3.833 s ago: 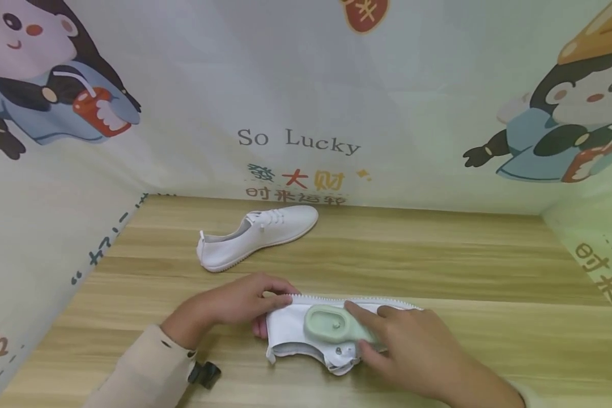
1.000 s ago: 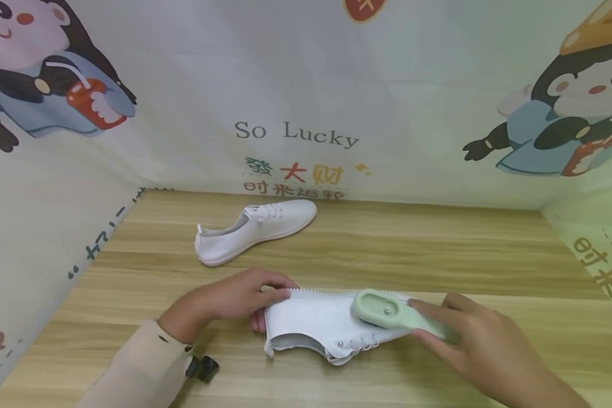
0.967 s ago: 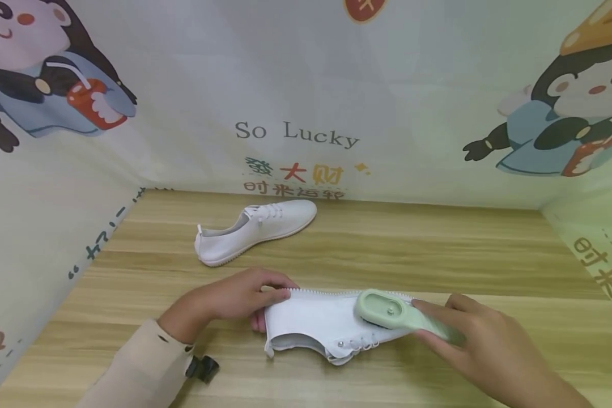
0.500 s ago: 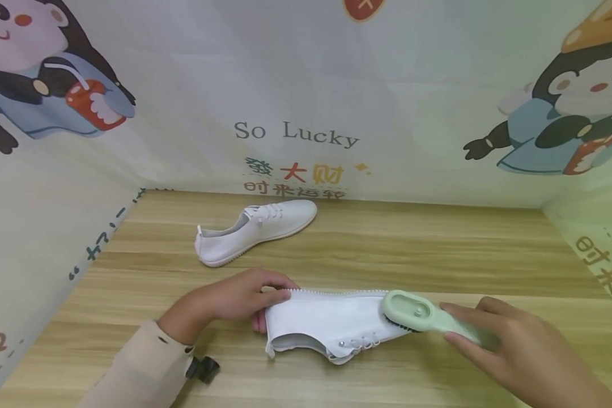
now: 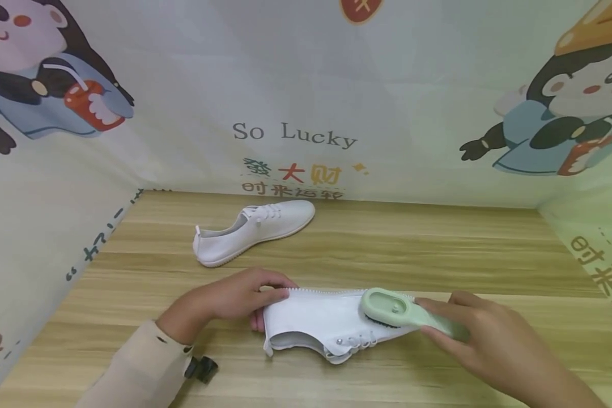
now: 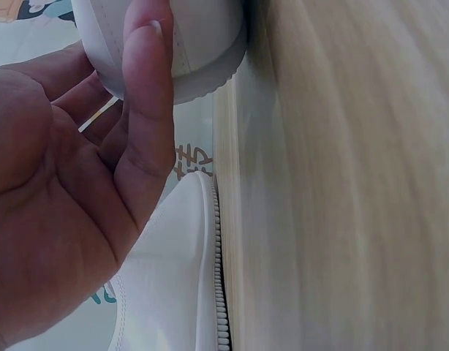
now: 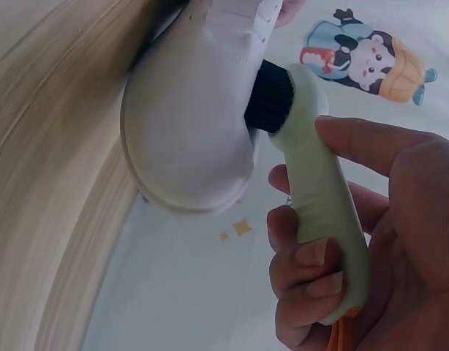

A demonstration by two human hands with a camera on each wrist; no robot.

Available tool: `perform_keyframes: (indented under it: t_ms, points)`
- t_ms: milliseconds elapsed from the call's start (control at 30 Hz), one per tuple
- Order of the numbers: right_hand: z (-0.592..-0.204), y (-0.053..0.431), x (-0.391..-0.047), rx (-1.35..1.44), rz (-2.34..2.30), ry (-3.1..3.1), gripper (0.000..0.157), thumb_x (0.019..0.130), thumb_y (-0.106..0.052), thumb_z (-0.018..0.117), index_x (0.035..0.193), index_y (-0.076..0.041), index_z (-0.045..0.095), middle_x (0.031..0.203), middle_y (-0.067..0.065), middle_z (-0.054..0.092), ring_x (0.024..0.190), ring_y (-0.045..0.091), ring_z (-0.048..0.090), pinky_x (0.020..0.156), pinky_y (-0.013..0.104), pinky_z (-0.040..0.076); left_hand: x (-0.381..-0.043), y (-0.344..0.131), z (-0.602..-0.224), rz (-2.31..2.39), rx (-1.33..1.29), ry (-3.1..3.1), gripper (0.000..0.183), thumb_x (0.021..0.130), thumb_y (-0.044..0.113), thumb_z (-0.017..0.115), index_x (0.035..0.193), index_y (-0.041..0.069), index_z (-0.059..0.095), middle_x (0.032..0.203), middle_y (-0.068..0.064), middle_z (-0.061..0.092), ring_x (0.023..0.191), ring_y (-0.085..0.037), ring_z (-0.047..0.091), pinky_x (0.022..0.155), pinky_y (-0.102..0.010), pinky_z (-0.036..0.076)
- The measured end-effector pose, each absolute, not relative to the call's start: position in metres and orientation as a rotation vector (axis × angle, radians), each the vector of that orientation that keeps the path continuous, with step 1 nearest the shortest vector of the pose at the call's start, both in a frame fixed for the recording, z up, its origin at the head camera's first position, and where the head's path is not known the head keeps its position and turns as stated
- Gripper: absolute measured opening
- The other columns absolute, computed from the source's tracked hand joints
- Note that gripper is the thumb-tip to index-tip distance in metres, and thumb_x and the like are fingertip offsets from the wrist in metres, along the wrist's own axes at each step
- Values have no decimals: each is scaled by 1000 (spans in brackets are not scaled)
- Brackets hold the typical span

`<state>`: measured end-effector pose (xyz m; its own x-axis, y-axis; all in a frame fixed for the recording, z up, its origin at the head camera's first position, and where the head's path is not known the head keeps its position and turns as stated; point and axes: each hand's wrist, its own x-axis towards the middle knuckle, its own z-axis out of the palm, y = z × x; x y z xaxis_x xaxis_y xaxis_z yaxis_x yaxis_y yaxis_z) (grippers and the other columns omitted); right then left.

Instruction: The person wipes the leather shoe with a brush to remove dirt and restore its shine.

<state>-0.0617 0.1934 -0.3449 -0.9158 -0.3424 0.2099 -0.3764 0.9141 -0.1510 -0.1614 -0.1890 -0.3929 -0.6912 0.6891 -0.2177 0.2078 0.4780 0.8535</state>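
A white lace-up shoe [image 5: 311, 314] lies on its side near the front of the wooden table, toe to the right. My left hand [image 5: 239, 297] grips its heel end, thumb on the upper side and fingers beneath. In my right hand [image 5: 494, 334] is a pale green brush [image 5: 387, 307], held by its handle. Its dark bristles [image 7: 270, 96] press against the shoe's upper towards the toe, as the right wrist view shows. An orange cord [image 7: 340, 335] hangs from the handle's end there. The left wrist view has the left hand [image 6: 71, 175] at the heel.
A second white shoe [image 5: 257, 232] stands upright farther back on the wooden table [image 5: 438, 249], left of centre. A printed cloth backdrop [image 5: 296, 73] rises behind and at both sides. A small black clip-like device [image 5: 202, 369] sits by the left sleeve [image 5: 143, 362].
Along the shoe's side the brush went from mid-shoe to the right, out to the toe, then back a little left. The left hand keeps hold of the heel.
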Motion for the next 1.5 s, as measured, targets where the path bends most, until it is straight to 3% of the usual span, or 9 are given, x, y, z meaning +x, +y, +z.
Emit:
perform_keyframes:
  t_ms: [200,400,767,1100,1500]
  points:
    - [-350,180,-65,646,337,-2856,37,85,-46,76,120,-34,73,83,-11,59,58,-4,37,53,19,36,-161,-190,-394,1163,731,2173,28,105,23,52,127,11,65,94,-8,68,56,-16,64,54,-40,57]
    - [-355,166,-65,717,335,-2818,37,84,-43,78,119,-34,73,81,-15,51,56,-5,32,50,17,32,-161,-190,-396,1166,732,2166,28,105,23,52,127,11,65,99,-9,68,56,-16,64,54,-39,57]
    - [-361,136,-69,861,272,-2761,38,86,-46,75,120,-30,73,82,-10,57,56,-4,35,51,17,33,-161,-190,-398,1162,740,2166,28,105,23,51,127,11,65,99,-9,68,56,-16,64,54,-39,57]
    - [-363,115,-72,934,267,-2719,40,85,-44,76,121,-28,73,81,-8,58,55,-2,37,49,19,32,-162,-190,-392,1154,719,2161,30,105,24,52,129,10,63,87,-7,68,56,-16,65,55,-39,57]
    - [-364,139,-66,855,289,-2708,38,84,-44,77,120,-31,73,83,-11,58,57,-6,35,49,16,30,-163,-191,-393,1144,721,2175,31,105,25,52,129,9,63,89,-7,68,57,-16,65,55,-39,57]
